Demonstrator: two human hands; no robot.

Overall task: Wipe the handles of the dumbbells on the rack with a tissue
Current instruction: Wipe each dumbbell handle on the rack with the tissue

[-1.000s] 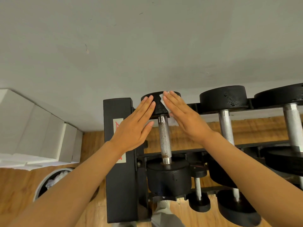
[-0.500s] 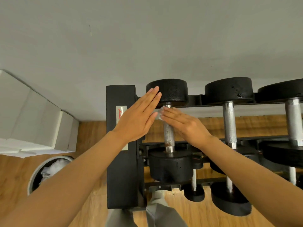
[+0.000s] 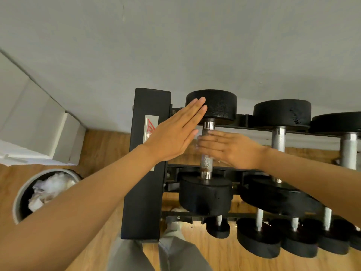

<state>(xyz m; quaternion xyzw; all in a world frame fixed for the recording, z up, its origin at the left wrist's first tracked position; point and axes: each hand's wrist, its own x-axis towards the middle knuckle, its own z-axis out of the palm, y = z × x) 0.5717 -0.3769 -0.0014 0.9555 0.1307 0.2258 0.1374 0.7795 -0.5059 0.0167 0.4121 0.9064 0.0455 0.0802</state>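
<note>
The leftmost dumbbell on the rack has a knurled steel handle (image 3: 206, 163) between a far black head (image 3: 218, 106) and a near black head (image 3: 205, 194). My right hand (image 3: 230, 147) lies across the upper half of that handle with straight fingers pressed on it. Only a pale sliver of the tissue (image 3: 197, 146) shows at the fingertips; the rest is hidden under the hand. My left hand (image 3: 175, 137) is flat with straight fingers, its tips touching the left side of the far head.
The rack's black upright (image 3: 146, 192) stands left of the dumbbell. More dumbbells with steel handles (image 3: 279, 137) sit to the right, smaller ones (image 3: 257, 237) on the lower tier. A grey bin (image 3: 21, 194) with crumpled tissues is at lower left, white boxes (image 3: 29, 124) behind it.
My right hand has come down from the far head onto the handle and turned across it. My left hand has stayed flat by the far head.
</note>
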